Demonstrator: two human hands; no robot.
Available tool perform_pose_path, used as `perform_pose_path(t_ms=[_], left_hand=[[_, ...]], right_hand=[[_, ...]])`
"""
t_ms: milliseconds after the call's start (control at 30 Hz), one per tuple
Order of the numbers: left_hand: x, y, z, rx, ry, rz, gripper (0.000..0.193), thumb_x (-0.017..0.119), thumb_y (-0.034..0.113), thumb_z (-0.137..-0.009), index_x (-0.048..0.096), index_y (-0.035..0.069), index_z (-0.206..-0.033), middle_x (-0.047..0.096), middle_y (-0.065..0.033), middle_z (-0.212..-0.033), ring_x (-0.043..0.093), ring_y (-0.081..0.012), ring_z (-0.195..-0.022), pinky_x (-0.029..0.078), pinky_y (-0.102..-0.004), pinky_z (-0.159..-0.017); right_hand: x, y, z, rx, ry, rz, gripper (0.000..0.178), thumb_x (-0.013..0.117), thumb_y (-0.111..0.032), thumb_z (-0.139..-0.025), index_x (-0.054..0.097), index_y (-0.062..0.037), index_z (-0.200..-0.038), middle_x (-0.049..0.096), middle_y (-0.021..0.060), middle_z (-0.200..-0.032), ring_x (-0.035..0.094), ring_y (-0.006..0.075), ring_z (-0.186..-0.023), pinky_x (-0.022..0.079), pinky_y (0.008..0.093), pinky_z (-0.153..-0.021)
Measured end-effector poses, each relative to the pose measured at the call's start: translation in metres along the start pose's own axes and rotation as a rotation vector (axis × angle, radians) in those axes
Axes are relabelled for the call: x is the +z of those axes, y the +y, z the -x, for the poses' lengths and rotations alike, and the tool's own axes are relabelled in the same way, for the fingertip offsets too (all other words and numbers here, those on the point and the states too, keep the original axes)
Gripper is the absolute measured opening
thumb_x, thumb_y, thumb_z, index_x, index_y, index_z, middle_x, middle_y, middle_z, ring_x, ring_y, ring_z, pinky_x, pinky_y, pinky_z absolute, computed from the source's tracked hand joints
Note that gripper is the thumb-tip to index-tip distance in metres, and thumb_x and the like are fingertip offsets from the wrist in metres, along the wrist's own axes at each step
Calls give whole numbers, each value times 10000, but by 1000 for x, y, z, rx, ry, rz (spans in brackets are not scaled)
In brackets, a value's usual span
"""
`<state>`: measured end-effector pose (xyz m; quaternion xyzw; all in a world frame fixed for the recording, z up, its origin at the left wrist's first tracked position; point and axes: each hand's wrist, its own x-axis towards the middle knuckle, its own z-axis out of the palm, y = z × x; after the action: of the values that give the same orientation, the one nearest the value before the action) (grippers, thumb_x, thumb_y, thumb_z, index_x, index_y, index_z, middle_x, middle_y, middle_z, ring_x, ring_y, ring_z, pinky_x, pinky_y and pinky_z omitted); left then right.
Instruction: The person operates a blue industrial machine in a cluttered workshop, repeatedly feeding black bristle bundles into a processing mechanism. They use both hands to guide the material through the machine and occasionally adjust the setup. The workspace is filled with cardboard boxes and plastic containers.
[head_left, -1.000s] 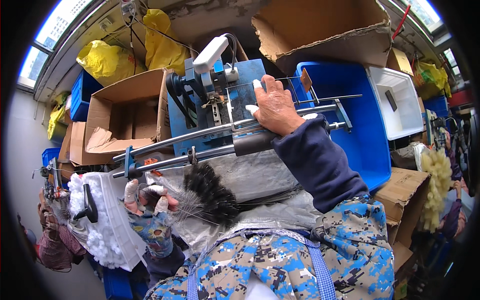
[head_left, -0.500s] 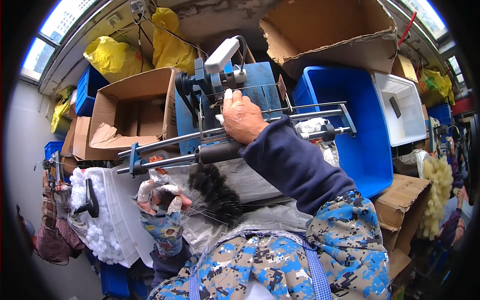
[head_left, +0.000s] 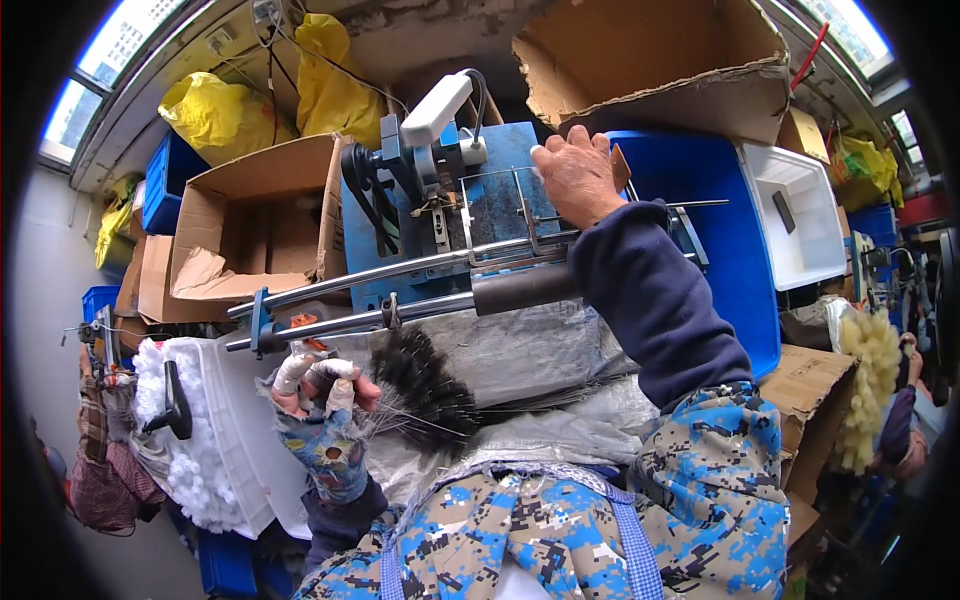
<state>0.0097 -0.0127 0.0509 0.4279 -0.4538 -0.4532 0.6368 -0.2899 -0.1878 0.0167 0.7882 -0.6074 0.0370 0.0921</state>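
Note:
My left hand (head_left: 325, 388), its fingertips wrapped in white tape, is closed at the lower left. Thin pale wires (head_left: 405, 415) run out from its fingers, beside a clump of black bristles (head_left: 425, 385) on a grey plastic sheet (head_left: 510, 355). My right hand (head_left: 583, 182) reaches over the right side of a blue machine (head_left: 500, 195), its fingers curled down near a thin metal rod frame (head_left: 520, 205). What those fingers grip is hidden. Below it, a dark sleeve (head_left: 525, 288) sits on the front one of two steel rails (head_left: 420, 305).
Cardboard boxes stand left (head_left: 255, 225) and behind right (head_left: 660, 60). A large blue bin (head_left: 735, 270) and a white tray (head_left: 800, 215) are at the right. White fluffy pieces (head_left: 195, 450) fill a tub on the left. Other people work at both edges.
My right hand has moved right and farther away across the machine. The dark sleeve and rod frame have slid right along the rails. My left hand has stayed nearly in place.

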Motion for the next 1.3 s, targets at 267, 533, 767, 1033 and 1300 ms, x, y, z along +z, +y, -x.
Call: perform_pose_path(t_ms=[267,533,767,1033,1300], left_hand=[[-64,10,5,75,124,-27,271,538,13,-858,451,56,-1111,597,-162,-814,583,-193,-581,497,-265,-447],[38,9,7,222,-458,-226,320,635,-35,-781,482,63,-1045,616,-169,-905,611,-248,-861,487,-334,-763],[-42,-27,8,-222,-222,-972,444,619,-18,-763,478,36,-1180,581,-73,-975,568,-126,-771,466,-229,-673],[-48,-52,5,-155,-402,-973,522,624,1,-696,485,21,-1199,584,-137,-1014,592,-258,-884,476,-322,-782],[-51,-15,6,11,-223,-861,469,544,-79,-732,488,8,-1189,589,-113,-1006,599,-187,-865,481,-273,-754]], right_hand=[[-84,-2,98,-257,-299,-414,124,601,-28,-684,570,-22,-804,610,128,-743,579,272,-787,429,387,-702],[-86,-99,111,-340,-472,-1675,302,587,-20,-817,521,13,-1110,596,131,-858,621,237,-771,482,326,-673],[-61,-52,55,-175,96,-717,193,580,-5,-763,609,-21,-953,546,123,-736,578,279,-673,469,358,-589],[16,-49,-13,-55,121,-228,111,530,-66,-757,614,-50,-828,547,133,-897,546,281,-873,460,406,-702],[20,-51,-14,-82,108,-275,133,532,-97,-757,629,-66,-843,586,103,-956,530,290,-922,442,415,-732]])
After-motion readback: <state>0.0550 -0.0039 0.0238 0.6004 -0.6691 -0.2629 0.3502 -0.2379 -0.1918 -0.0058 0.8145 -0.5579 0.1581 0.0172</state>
